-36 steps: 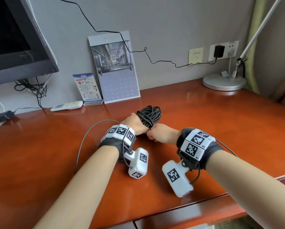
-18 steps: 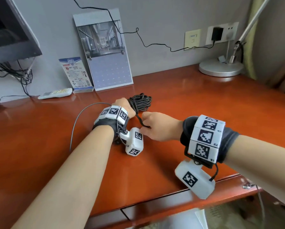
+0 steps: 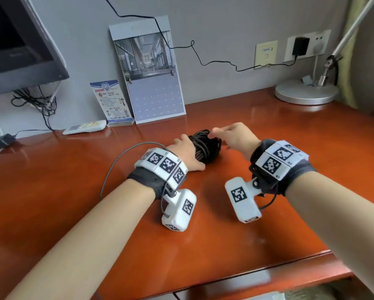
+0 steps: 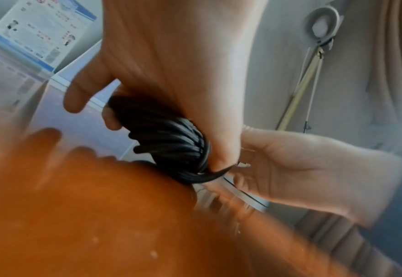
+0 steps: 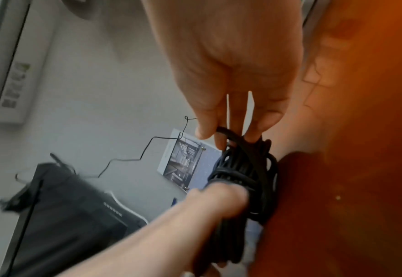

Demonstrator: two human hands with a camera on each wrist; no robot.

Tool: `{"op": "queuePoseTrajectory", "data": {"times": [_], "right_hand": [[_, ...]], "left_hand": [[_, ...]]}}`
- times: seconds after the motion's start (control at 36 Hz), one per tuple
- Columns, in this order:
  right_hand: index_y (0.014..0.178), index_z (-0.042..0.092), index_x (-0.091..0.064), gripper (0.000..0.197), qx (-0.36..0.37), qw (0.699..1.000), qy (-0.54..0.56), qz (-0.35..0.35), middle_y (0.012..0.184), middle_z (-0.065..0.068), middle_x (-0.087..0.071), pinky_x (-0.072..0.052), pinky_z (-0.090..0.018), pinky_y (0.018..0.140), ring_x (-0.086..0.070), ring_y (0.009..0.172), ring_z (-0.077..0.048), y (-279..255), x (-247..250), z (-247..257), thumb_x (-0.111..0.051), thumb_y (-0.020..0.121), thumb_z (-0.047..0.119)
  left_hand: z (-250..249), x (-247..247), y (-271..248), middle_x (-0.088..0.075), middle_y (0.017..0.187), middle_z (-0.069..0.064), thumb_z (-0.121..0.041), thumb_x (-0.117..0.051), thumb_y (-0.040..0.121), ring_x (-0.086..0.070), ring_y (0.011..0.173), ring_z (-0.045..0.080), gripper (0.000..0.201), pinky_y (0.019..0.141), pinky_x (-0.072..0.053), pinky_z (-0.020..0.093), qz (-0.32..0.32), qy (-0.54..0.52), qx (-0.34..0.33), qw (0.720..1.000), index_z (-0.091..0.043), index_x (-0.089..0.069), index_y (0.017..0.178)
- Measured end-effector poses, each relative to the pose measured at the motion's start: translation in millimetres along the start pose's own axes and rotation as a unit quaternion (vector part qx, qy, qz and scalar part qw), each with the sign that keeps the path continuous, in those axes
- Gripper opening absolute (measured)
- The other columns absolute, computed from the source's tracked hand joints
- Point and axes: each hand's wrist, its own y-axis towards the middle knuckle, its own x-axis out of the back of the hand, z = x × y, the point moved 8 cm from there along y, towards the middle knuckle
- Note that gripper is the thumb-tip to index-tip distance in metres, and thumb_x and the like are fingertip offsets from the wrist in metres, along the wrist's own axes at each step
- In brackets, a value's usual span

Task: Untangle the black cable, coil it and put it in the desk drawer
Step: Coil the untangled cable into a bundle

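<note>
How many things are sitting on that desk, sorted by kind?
Cable bundles: 1, black cable, gripped by the left hand
Remotes: 1
Calendars: 1
Leaflet stands: 1
Lamps: 1
Total: 5

Head view: high, looking forward and down across the desk (image 3: 268, 169) toward the far wall; both forearms enter from the near edge, calendar (image 3: 151, 79) far centre, lamp base (image 3: 305, 94) far right.

Left wrist view: very close, low over the desk, looking along the left hand (image 4: 176, 61) toward far right; lamp base visible again.

Right wrist view: very close, rolled sideways, looking along the right hand (image 5: 231, 61) toward far left; calendar and monitor (image 5: 60, 215) behind.

All three share the black cable (image 3: 205, 148) bundle mid-desk.
</note>
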Motion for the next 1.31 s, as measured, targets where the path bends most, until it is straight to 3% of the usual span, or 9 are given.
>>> {"op": "queuePoseTrajectory", "data": {"times": [0.11, 0.25, 0.39, 0.58, 0.69, 0.81, 0.92, 1.06, 1.31], "right_hand": [[0.099, 0.008, -0.073, 0.026, -0.005, 0.998, 0.051, -0.027, 0.097, -0.01, -0.072, -0.051, -0.022, 0.053, -0.064, 0.072, -0.016, 6.5, 1.2, -10.0, -0.07, 0.084, 0.029], [0.048, 0.009, -0.046, 0.044, 0.121, 0.973, -0.172, -0.092, 0.052, -0.005, -0.045, -0.034, -0.027, 0.051, -0.041, 0.051, -0.021, 4.0, -8.2, 24.9, -0.065, 0.085, 0.024], [0.086, 0.0, -0.061, 0.022, 0.128, 0.959, -0.251, -0.014, 0.095, -0.019, -0.065, -0.046, -0.033, 0.071, -0.06, 0.089, -0.035, 13.1, -34.0, 32.2, -0.047, 0.095, 0.015], [0.103, 0.011, -0.073, 0.019, 0.056, 0.991, -0.119, 0.016, 0.098, -0.001, -0.068, -0.049, -0.023, 0.075, -0.059, 0.075, -0.011, 25.1, -10.9, 13.5, -0.067, 0.087, 0.019], [0.082, 0.014, -0.072, 0.012, 0.132, 0.941, -0.312, 0.007, 0.086, -0.007, -0.061, -0.044, -0.029, 0.085, -0.052, 0.088, -0.023, 27.7, -22.2, 35.1, -0.062, 0.088, 0.017], [0.117, 0.021, -0.066, 0.027, 0.155, 0.878, -0.45, 0.055, 0.113, -0.003, -0.06, -0.026, -0.034, 0.095, -0.034, 0.118, -0.023, 31.2, -33.3, 44.8, -0.048, 0.097, 0.021], [0.104, 0.026, -0.071, 0.02, 0.118, 0.899, -0.413, 0.08, 0.09, 0.007, -0.056, -0.027, -0.036, 0.096, -0.044, 0.104, -0.021, 37.9, -23.3, 37.9, -0.055, 0.093, 0.02], [0.077, 0.012, -0.065, 0.012, 0.073, 0.909, -0.403, 0.08, 0.067, 0.0, -0.051, -0.036, -0.026, 0.062, -0.049, 0.072, -0.021, 45.5, -25.1, 33.5, -0.061, 0.086, 0.019], [0.086, 0.026, -0.074, 0.008, 0.059, 0.952, -0.3, 0.017, 0.098, 0.003, -0.07, -0.035, -0.042, 0.1, -0.059, 0.1, -0.02, 44.8, -2.2, 24.0, -0.074, 0.078, 0.024]], "left_hand": [[5.6, -0.4, -5.1, -0.026, 0.145, 0.016, -0.062, -0.041, 0.087, -0.044, 0.123, 0.031, 0.087, 0.097, -0.04, 0.041, 0.013, -0.073, -0.022, 0.997, -0.005, -0.009, 0.145], [8.0, -0.2, -4.3, -0.03, 0.139, 0.02, -0.038, -0.025, 0.1, -0.049, 0.101, 0.03, 0.05, 0.082, -0.04, 0.037, 0.019, -0.12, -0.038, 0.992, -0.001, -0.022, 0.133], [12.4, -4.6, 0.3, -0.036, 0.134, 0.023, -0.036, -0.025, 0.101, -0.05, 0.095, 0.032, 0.046, 0.072, -0.035, 0.033, 0.037, -0.111, -0.031, 0.993, 0.0, -0.027, 0.129], [9.0, 4.0, 5.5, -0.031, 0.145, 0.019, -0.033, -0.025, 0.101, -0.037, 0.129, 0.032, 0.051, 0.102, -0.034, 0.041, 0.046, -0.059, -0.046, 0.996, -0.003, -0.019, 0.142], [10.6, 2.1, 8.6, -0.033, 0.143, 0.02, -0.032, -0.025, 0.101, -0.039, 0.125, 0.032, 0.048, 0.103, -0.035, 0.043, 0.063, -0.07, -0.049, 0.994, -0.001, -0.022, 0.139], [8.7, 2.2, 7.1, -0.035, 0.139, 0.024, -0.024, -0.024, 0.103, -0.039, 0.125, 0.035, 0.042, 0.104, -0.033, 0.041, 0.058, -0.052, -0.049, 0.996, 0.003, -0.028, 0.135], [4.1, 5.5, 9.1, -0.029, 0.144, 0.017, -0.027, -0.027, 0.102, -0.031, 0.131, 0.03, 0.046, 0.105, -0.031, 0.041, 0.023, -0.033, -0.073, 0.997, -0.001, -0.024, 0.14], [-17.5, 30.1, 1.8, -0.038, 0.133, 0.005, -0.008, -0.042, 0.09, -0.046, 0.113, 0.027, 0.045, 0.088, -0.045, 0.038, -0.091, -0.078, -0.192, 0.974, -0.015, -0.04, 0.134], [-20.1, 51.4, 10.0, -0.053, 0.115, 0.005, -0.02, -0.058, 0.083, -0.053, 0.107, 0.025, 0.028, 0.082, -0.04, 0.027, -0.144, -0.064, -0.166, 0.973, -0.017, -0.066, 0.11]]}}
